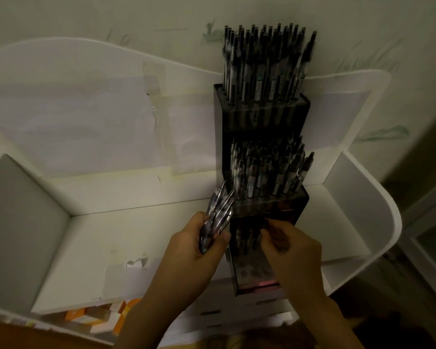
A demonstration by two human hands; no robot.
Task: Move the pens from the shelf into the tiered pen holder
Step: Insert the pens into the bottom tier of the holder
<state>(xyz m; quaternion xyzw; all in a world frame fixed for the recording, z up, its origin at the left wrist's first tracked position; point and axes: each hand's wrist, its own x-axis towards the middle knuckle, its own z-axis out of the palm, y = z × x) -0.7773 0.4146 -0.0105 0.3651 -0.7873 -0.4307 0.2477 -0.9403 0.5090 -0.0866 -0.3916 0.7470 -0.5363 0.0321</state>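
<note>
A dark, see-through tiered pen holder (297, 200) stands on the white shelf (126, 238), right of the middle. Its top and middle tiers are packed with several upright dark pens (264, 64). My left hand (199, 250) is closed around a bundle of pens (218, 212), their tips pointing up beside the holder's left edge. My right hand (290, 248) reaches over the lowest front tier with its fingers pinched together. Whether a pen sits between those fingers is hidden in the dark.
The shelf has a white back panel with taped paper (159, 122), a left side wall (23, 217) and a curved right side wall (378, 217). Torn paper and tape (134, 265) lie on the shelf floor. Orange and white items (103, 316) sit below the front edge.
</note>
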